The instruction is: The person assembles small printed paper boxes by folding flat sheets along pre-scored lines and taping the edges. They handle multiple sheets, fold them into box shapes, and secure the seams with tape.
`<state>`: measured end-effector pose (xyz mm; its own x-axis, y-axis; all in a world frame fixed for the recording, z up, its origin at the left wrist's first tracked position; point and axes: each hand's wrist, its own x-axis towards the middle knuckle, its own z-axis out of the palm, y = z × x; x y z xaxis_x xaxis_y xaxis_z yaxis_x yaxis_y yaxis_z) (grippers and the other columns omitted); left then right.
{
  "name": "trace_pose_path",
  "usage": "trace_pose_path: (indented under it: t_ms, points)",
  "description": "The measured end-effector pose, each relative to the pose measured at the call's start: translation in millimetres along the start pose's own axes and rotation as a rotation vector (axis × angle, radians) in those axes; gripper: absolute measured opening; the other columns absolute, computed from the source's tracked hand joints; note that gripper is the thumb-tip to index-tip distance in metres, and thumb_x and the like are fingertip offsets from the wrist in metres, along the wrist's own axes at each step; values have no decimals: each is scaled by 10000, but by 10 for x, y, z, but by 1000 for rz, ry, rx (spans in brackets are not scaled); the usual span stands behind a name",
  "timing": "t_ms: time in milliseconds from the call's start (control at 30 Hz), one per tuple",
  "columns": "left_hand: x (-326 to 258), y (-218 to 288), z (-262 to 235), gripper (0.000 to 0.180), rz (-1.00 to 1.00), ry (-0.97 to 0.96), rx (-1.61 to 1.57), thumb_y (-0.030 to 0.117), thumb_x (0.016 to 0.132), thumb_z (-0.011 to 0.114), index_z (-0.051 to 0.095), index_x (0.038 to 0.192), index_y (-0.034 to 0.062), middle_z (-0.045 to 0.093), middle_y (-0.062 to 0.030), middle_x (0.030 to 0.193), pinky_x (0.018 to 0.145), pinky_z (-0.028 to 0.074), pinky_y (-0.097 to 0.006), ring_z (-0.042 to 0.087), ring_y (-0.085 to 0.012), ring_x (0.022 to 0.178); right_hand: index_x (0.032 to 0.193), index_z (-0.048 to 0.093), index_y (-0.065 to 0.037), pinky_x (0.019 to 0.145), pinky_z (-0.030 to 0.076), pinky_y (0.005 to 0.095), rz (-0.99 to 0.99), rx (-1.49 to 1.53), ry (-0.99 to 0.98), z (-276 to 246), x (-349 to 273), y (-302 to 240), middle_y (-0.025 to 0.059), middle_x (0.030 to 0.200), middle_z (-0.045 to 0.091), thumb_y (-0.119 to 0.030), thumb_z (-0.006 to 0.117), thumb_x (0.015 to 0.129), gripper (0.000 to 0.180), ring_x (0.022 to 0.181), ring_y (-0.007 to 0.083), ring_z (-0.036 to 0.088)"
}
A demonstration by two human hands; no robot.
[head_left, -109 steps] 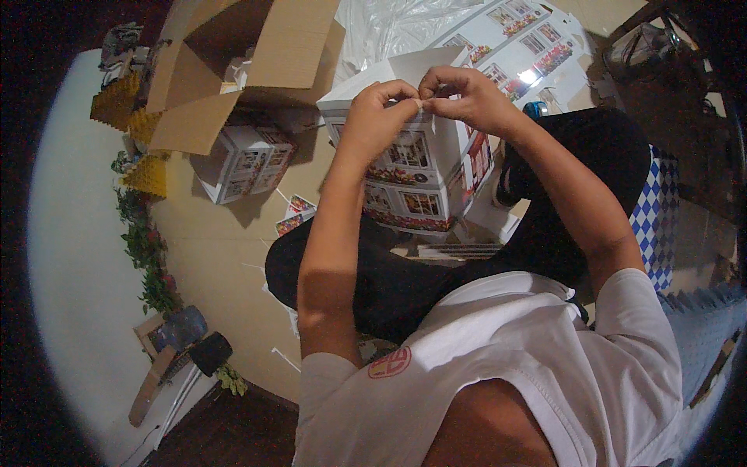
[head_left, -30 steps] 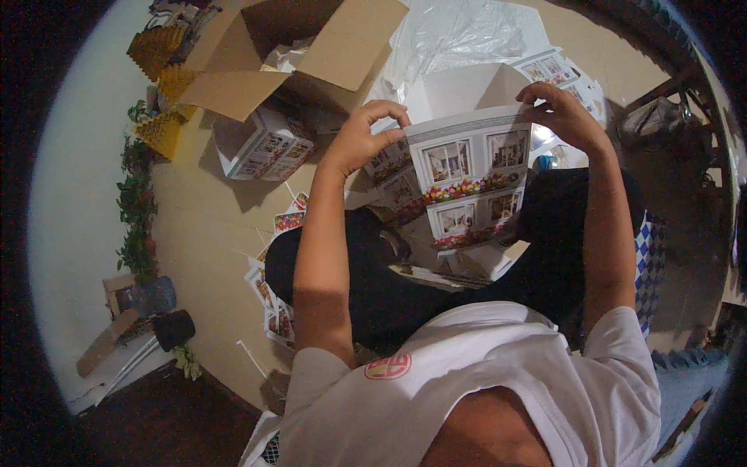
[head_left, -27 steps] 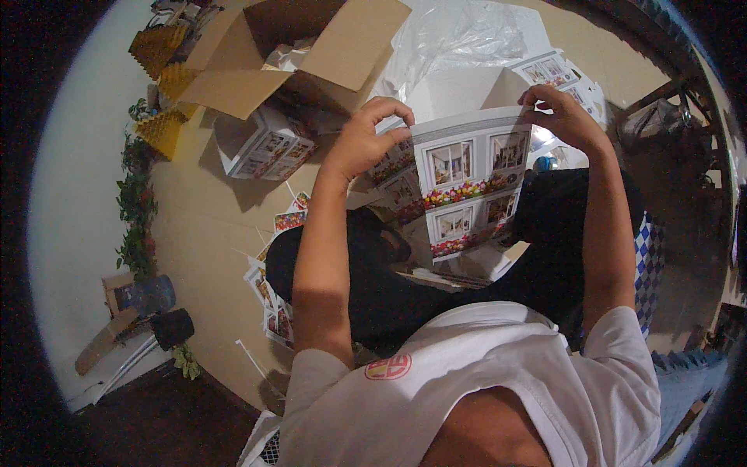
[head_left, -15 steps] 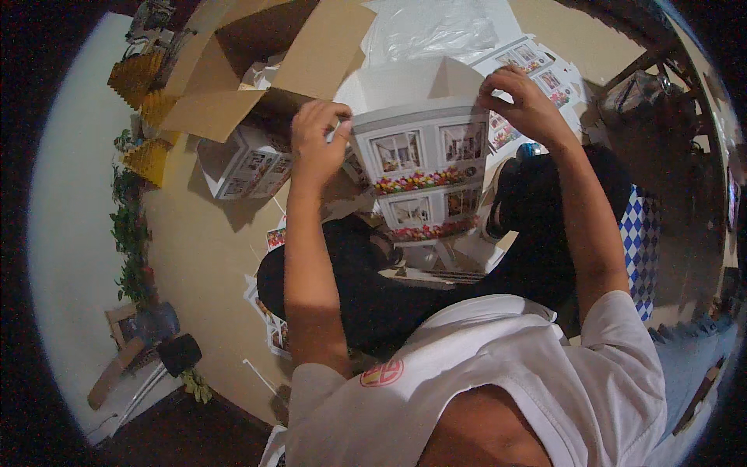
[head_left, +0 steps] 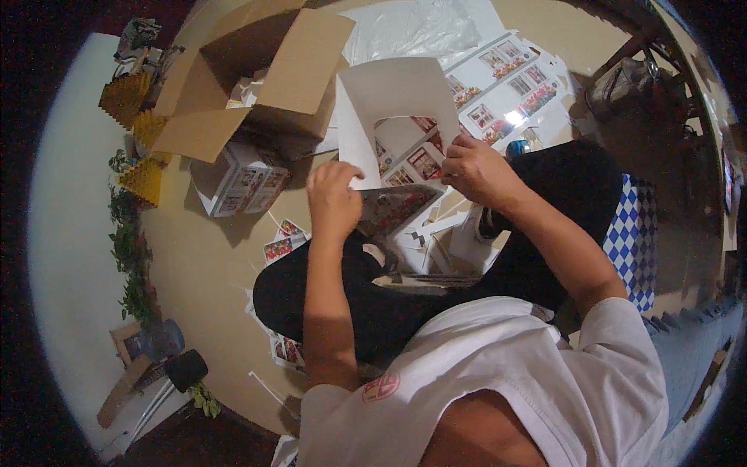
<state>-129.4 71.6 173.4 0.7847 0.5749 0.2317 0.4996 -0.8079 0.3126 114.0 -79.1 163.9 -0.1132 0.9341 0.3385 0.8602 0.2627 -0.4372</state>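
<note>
A printed cardboard box stands between my knees, its white inside turned up to me. Looking through it, I see printed window pictures past an opening at its far end. My left hand is closed on its near left corner, fingers curled over the edge. On the right edge, my right hand pinches the cardboard between thumb and fingers. The box's near printed panel leans in shadow below the hands.
A large open brown carton stands at the far left, with a folded printed box beside it. Flat printed sheets lie at the far right, near clear plastic wrap. A blue can stands by my right knee.
The box has tipped, so its inside now shows instead of its printed front. Both hands have come nearer to me, still holding its edges.
</note>
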Motion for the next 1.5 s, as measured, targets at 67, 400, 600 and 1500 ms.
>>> trace_pose_path:
  t_ms: [67, 400, 600, 1500]
  points:
    - [42, 288, 75, 242, 39, 32, -169, -2, 646, 613, 614, 868, 93, 606, -73, 956, 941, 363, -439, 530, -294, 1018, 773, 627, -48, 748, 486, 373, 7, 3, 27, 120, -1, -70, 81, 791, 579, -117, 716, 688, 142, 852, 277, 558]
    - [-155, 217, 117, 195, 86, -15, -177, 3, 609, 694, 630, 765, 102, 625, -36, 843, 950, 378, -433, 581, -244, 940, 1015, 650, -130, 839, 472, 386, -28, -149, -286, 73, 132, 371, 76, 991, 636, -213, 774, 638, 405, 1028, 283, 561]
    - [-37, -159, -175, 194, -45, 190, 50, -6, 706, 627, 669, 847, 120, 631, -49, 1103, 1091, 289, -451, 492, -279, 1185, 732, 585, -94, 833, 413, 396, -78, -386, -70, -390, 273, 791, 40, 801, 574, -150, 637, 722, 77, 930, 250, 530]
    - [651, 426, -265, 207, -277, -173, -758, 153, 791, 675, 664, 933, 2, 661, -55, 807, 661, 490, -262, 605, -108, 725, 902, 572, -42, 735, 417, 239, 268, 868, -225, -417, 785, 115, -29, 793, 559, -209, 577, 896, 167, 777, 61, 488]
